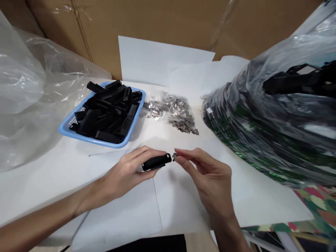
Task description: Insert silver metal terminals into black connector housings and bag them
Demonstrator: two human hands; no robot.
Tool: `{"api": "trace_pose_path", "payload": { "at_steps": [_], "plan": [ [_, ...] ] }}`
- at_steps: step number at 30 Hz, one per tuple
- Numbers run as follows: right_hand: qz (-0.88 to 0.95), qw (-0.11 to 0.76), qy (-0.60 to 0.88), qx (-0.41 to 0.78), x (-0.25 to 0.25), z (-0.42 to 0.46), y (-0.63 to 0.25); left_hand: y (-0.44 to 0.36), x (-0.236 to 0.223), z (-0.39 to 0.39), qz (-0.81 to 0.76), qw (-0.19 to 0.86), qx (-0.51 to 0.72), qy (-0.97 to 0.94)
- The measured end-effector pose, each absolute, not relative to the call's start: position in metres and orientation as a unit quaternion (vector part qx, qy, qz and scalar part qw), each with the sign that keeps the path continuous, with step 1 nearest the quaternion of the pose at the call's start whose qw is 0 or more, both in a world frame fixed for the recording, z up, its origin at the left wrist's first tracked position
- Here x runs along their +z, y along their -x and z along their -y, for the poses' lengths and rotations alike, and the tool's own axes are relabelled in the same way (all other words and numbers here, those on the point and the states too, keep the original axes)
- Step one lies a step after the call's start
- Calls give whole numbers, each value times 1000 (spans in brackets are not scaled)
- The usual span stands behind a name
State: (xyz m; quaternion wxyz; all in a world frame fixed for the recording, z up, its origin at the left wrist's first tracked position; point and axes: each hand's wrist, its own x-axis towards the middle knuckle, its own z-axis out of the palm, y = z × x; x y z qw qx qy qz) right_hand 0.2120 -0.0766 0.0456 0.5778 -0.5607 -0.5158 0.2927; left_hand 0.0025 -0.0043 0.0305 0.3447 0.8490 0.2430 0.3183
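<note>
**Left hand [133, 166] and right hand [210, 173] close together, 1 thing in each**

The left fingers are clamped on a black part [156, 161], thumb below and the others over the top, its far end pointing to 3 o'clock; the grip probably steadies it while leaving that end uncovered. The right thumb and forefinger are pinched on a small metal piece [174, 156] just beside that end, a tip hold that suits so tiny a thing.

Around the held part, at 10 o'clock on the white desk [42, 189], a blue basket [134, 122] gathers more black parts [105, 108], seemingly within the left hand's reach. At 12 o'clock lie metal pieces [185, 126], some in clear plastic, some spilled, likely handy for either hand. A large plastic bag [262, 133] bulges between 2 and 3 o'clock, apparently kept aside for its bulk.
</note>
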Motion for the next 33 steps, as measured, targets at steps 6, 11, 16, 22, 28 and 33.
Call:
{"api": "trace_pose_path", "payload": {
  "at_steps": [6,11,16,22,28,33],
  "plan": [
    [524,567,572,278,43,78,-208,-2,29,6,-249,327,316,-855],
    [548,570,576,206,41,81,-200,-2,30,8,-256,327,317,-853],
    [605,560,555,107,39,80,-197,-3,28,8,-254,320,333,-850],
    [630,551,539,95,39,77,-197,-2,26,9,-247,322,352,-843],
    [619,554,544,120,36,78,-194,-6,28,11,-264,348,376,-817],
    [520,597,570,220,33,80,-193,-15,34,9,-333,536,402,-664]
  ]
}}
